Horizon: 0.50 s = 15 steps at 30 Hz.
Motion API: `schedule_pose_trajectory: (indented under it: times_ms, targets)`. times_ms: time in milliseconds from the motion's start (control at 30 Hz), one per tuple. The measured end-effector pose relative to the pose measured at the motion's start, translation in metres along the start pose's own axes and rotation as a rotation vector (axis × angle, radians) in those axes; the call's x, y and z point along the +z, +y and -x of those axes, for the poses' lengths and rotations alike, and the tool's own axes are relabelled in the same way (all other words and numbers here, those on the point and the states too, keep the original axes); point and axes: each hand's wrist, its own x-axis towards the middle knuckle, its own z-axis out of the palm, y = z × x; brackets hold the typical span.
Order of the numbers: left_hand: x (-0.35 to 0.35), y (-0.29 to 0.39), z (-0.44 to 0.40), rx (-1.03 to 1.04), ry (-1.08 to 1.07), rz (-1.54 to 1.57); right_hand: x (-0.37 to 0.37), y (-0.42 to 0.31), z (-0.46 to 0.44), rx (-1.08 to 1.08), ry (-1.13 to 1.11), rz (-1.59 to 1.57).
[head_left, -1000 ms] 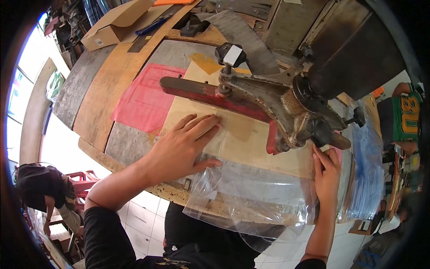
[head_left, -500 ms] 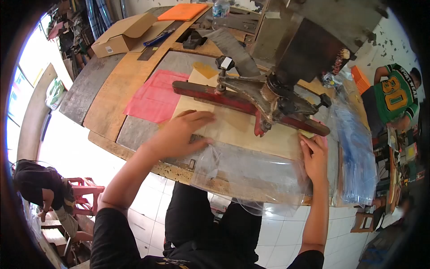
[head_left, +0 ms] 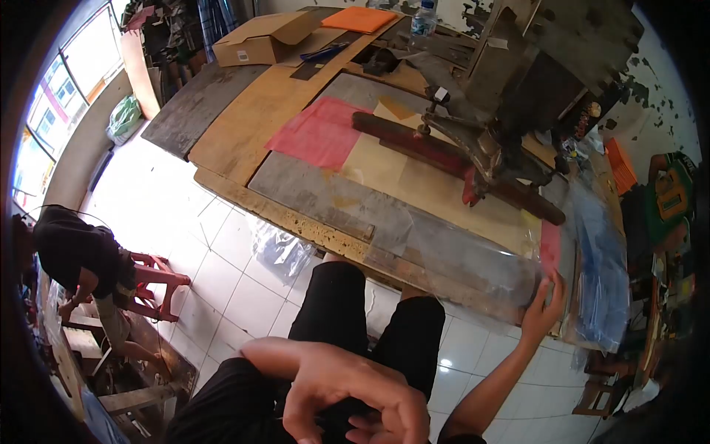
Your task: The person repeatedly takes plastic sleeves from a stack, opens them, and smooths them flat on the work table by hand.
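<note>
A clear plastic sheet (head_left: 458,259) lies over the front edge of the worktable, partly on a cream sheet (head_left: 421,181). My right hand (head_left: 543,303) touches the sheet's right end, fingers stretched and slightly apart. Close to the camera, above my lap, is my left hand (head_left: 362,392), its fingers curved and apart with nothing visible in them. A machine's long red and dark bar (head_left: 444,154) stands above the cream sheet. Pink material (head_left: 318,133) shows to the left of the bar, and a smaller pink piece at its right end.
A cardboard box (head_left: 259,41) and an orange sheet (head_left: 360,20) are at the back left. Stacked clear plastic (head_left: 599,274) lies at the right. One person in black (head_left: 78,248) bends at the left; another in green (head_left: 671,196) is at the far right.
My left hand has left the plastic sheet and come back over my lap. My right hand has moved down along the sheet's right end. The view has shifted, showing more floor at left.
</note>
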Motion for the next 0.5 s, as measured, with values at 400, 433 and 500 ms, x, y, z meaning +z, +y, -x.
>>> schedule_pose_trajectory:
  times_ms: [400, 433, 500]
  targets:
    - [0.024, -0.008, -0.010, 0.033, -0.059, 0.104, 0.001, 0.007, 0.005, 0.021, 0.068, -0.030]
    - [0.023, -0.010, -0.010, 0.044, -0.067, 0.100, 0.000, 0.005, 0.004, 0.027, 0.062, -0.038]
    - [0.020, -0.012, -0.011, 0.065, -0.094, 0.094, 0.000, 0.004, 0.004, 0.035, 0.060, -0.044]
